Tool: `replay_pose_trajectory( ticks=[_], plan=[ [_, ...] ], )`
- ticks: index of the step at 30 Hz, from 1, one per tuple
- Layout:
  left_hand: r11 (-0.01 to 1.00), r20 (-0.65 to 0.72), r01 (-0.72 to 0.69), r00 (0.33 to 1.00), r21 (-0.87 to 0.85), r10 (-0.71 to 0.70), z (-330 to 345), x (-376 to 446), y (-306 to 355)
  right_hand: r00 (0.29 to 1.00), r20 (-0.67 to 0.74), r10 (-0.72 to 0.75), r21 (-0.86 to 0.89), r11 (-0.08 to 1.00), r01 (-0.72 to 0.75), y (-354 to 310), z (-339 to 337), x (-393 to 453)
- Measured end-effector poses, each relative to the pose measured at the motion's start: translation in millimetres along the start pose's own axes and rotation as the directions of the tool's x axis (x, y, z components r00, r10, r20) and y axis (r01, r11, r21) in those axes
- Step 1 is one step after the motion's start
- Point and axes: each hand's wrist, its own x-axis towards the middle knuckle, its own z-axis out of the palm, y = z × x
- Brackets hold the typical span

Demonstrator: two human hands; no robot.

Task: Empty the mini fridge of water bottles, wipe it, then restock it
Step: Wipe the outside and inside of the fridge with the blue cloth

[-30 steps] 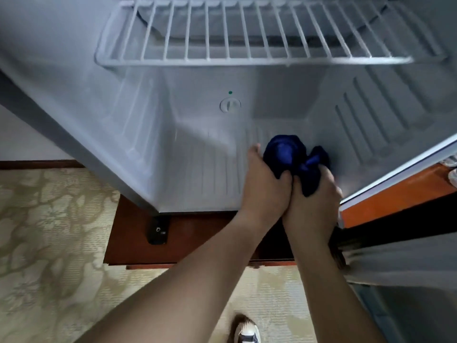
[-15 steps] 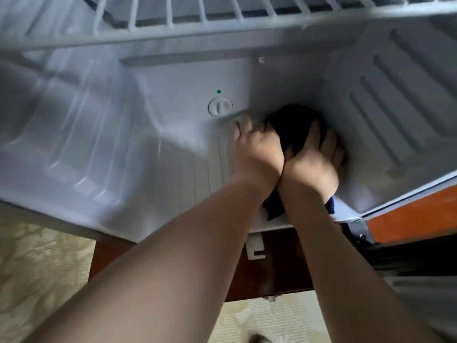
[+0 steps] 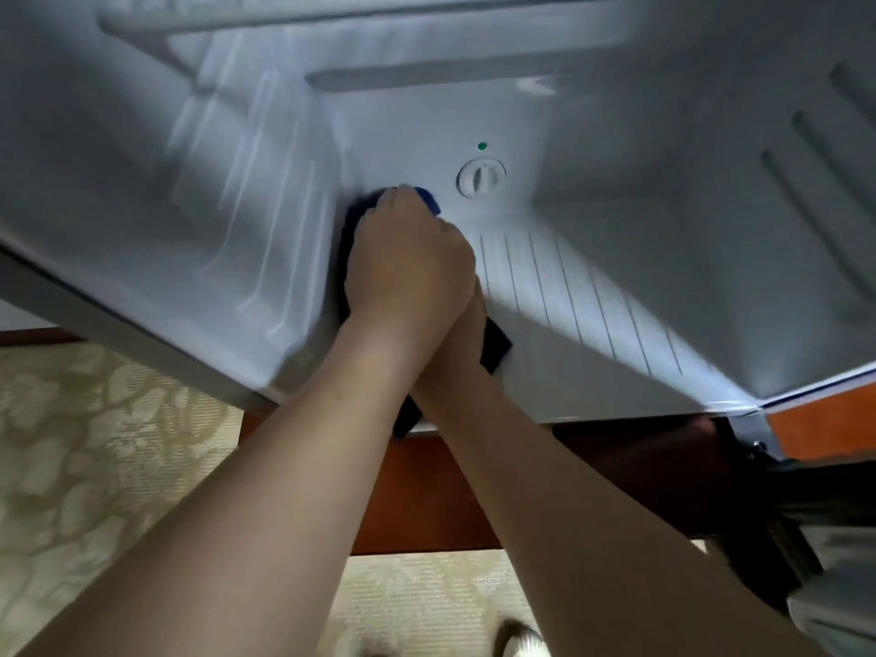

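The white mini fridge point(image 3: 592, 301) stands open, and no water bottles show inside it. My left hand point(image 3: 407, 258) presses a dark blue cloth point(image 3: 495, 348) against the fridge floor at its back left corner, where floor meets left wall. My right hand point(image 3: 467, 324) lies under the left one, mostly hidden, and grips the same cloth. Bits of cloth stick out beyond my fingers and hang below my wrists. A round thermostat dial point(image 3: 480, 177) with a green dot above it sits on the back wall, just right of my hands.
A white wire shelf point(image 3: 284, 16) crosses the top of the cavity. The fridge rests on a brown wooden base point(image 3: 474, 490) over patterned beige carpet point(image 3: 71, 443). An orange panel point(image 3: 820, 429) borders the lower right corner. The tip of a shoe point(image 3: 516, 642) shows at the bottom.
Both hands slid the cloth from the back right of the fridge floor across to the back left corner, passing the dial. The left hand now covers the right. The view moved closer in.
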Motion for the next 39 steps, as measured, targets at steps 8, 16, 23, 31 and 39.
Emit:
replay_pose_trajectory(
  ticks=[8, 16, 23, 31, 39],
  plan=[
    [0.998, 0.101, -0.034, 0.994, -0.057, 0.04, -10.4, -44.6, -21.6, 0.993, 0.073, -0.091, -0.09, 0.991, 0.097, -1.7, -26.8, -35.7],
    [0.956, 0.156, -0.233, 0.953, -0.176, 0.261, 54.3, -71.5, 43.1, 0.989, -0.014, 0.144, -0.237, 0.961, -0.144, 67.5, -85.4, -37.7],
    [0.748, 0.233, 0.029, 0.957, -0.664, 0.17, 97.1, -75.7, 84.4, 0.864, -0.183, 0.469, -0.341, 0.794, -0.503, 119.2, -112.5, -5.8],
    [0.424, 0.139, 0.257, 0.947, -0.868, -0.288, 47.0, -137.7, 6.2, 0.972, -0.115, 0.207, 0.186, 0.965, -0.183, 51.2, -72.7, -15.7],
    [0.334, 0.163, 0.403, 0.811, -0.852, -0.562, -2.9, -158.9, -22.3, 0.872, 0.441, 0.212, 0.873, 0.125, -0.472, -26.5, -51.5, -40.5]
  ],
)
